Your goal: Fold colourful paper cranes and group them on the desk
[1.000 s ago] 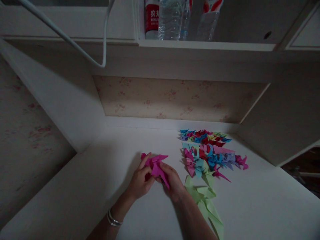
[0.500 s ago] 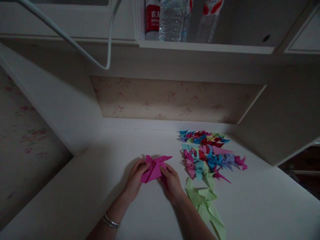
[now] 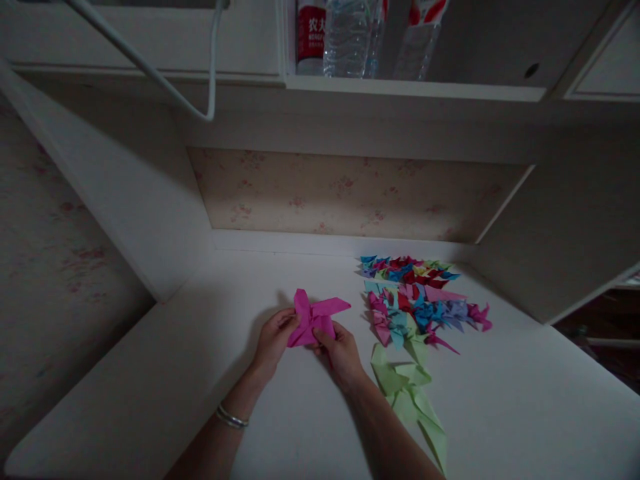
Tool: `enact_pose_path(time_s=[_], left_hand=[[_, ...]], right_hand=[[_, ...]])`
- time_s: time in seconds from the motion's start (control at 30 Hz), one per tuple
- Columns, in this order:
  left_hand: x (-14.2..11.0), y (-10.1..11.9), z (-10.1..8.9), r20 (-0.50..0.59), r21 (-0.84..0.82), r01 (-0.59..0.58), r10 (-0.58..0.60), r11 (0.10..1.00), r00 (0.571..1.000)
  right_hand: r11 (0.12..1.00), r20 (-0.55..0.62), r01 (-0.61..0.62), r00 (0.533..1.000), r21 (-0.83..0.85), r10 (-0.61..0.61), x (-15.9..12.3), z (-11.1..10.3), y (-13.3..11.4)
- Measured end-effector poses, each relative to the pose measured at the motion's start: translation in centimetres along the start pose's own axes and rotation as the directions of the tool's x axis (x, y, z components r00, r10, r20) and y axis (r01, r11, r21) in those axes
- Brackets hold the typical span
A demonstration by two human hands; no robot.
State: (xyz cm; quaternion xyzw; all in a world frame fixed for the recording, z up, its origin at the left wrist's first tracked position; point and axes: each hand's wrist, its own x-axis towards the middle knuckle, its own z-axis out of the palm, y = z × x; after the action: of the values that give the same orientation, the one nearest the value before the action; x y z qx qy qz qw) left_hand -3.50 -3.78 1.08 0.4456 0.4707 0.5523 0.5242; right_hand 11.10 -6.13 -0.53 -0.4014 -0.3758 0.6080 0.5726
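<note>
A magenta folded origami paper [image 3: 314,320] is held above the white desk, its pointed flaps spread out pinwheel-like. My left hand [image 3: 274,340] pinches its left edge between thumb and fingers. On the right side, my right hand [image 3: 341,353] grips the lower right part, thumb on top of the folds and fingers beneath. To the right lie light green folded papers [image 3: 410,393] and a cluster of colourful origami pieces [image 3: 425,313] in pink, blue, purple and red.
Farther back on the white desk [image 3: 240,280] sits another row of small origami pieces [image 3: 405,269]. Above, a shelf holds plastic bottles [image 3: 347,40]. A white cable [image 3: 150,70] hangs at upper left, and side panels flank the desk.
The magenta paper has been tilted and its upper left flap now stands up more. My right thumb has moved inward over the folds. The camera view has shifted slightly.
</note>
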Motion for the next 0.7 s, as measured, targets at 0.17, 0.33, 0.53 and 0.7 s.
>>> enact_pose_path(time_s=[0.17,0.33,0.53,0.7], left_hand=[[-0.24,0.01,0.25,0.091,-0.009,-0.007,0.008,1.000,0.996],[-0.18,0.14,0.41,0.057,-0.007,0.001,0.000,1.000,0.998],[-0.16,0.13,0.55,0.062,0.008,0.005,-0.005,1.000,0.998],[-0.27,-0.12,0.55,0.051,0.031,-0.010,0.009,0.999,0.999]], right_hand=[[0.999,0.024,0.031,0.999,-0.017,-0.031,-0.19,-0.07,-0.13],[0.999,0.038,0.008,0.999,0.033,-0.009,0.04,-0.10,0.25],[0.999,0.023,0.013,1.000,0.047,-0.014,0.33,-0.20,0.73],[0.999,0.045,0.019,0.999,0.046,-0.021,0.17,-0.16,0.58]])
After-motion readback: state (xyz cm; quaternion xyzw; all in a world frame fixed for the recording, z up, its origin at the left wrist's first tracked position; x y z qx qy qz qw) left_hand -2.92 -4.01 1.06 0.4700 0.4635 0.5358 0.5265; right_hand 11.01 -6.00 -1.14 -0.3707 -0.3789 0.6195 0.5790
